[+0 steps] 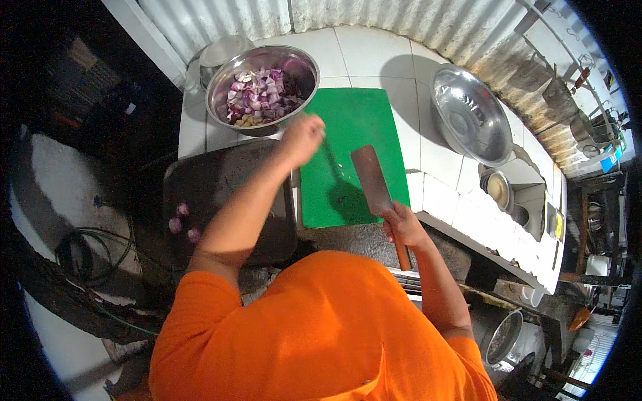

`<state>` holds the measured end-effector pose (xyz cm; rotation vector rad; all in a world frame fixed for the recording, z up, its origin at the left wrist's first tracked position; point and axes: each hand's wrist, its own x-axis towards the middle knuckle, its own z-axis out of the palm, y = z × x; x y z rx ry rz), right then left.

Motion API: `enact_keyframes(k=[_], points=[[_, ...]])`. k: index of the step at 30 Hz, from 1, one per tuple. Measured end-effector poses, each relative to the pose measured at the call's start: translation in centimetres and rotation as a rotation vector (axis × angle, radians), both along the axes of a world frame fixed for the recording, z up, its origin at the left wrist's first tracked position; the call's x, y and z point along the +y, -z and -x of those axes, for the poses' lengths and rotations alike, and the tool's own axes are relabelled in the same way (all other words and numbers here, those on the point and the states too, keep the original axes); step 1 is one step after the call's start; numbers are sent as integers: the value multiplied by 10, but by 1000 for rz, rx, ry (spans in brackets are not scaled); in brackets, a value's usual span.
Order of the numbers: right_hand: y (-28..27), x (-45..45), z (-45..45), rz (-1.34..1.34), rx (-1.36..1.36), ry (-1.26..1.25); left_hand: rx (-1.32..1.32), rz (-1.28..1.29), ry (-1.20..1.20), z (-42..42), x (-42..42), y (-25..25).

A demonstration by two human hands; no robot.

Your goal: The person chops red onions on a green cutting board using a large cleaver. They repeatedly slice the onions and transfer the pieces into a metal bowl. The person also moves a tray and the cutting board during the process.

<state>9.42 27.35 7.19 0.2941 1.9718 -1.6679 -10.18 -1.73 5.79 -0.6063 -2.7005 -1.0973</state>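
Note:
My right hand (401,225) grips the cleaver (371,175) where blade and wooden handle meet; its broad blade is above the green cutting board (351,120). Over the board's left edge, near the rim of a steel bowl (312,92), is my left hand (303,138), slightly blurred, with curled fingers; whether it holds anything cannot be made out. Chopped red onion (261,92) fills much of the bowl, with pale yellow cloves (248,120), probably garlic, at its near side. A few tiny pale bits lie on the board.
A dark tray (225,175) with several small red onions (175,224) is at the left. An empty steel basin (471,115) leans tilted on the white tiled counter (371,50) at the right. Beyond it, pots (497,189) sit in a sunken recess. A corrugated wall borders the counter's far side.

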Motion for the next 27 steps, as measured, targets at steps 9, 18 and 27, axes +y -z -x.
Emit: enact_keyframes(k=[9, 18, 27], points=[[56, -3, -38, 118, -87, 172, 85, 214, 225, -72, 54, 85], [52, -7, -43, 90, -117, 1, -403, -53, 335, -97, 37, 66], [55, -9, -56, 94, -175, -77, -262, 69, 279, -120, 26, 65]])
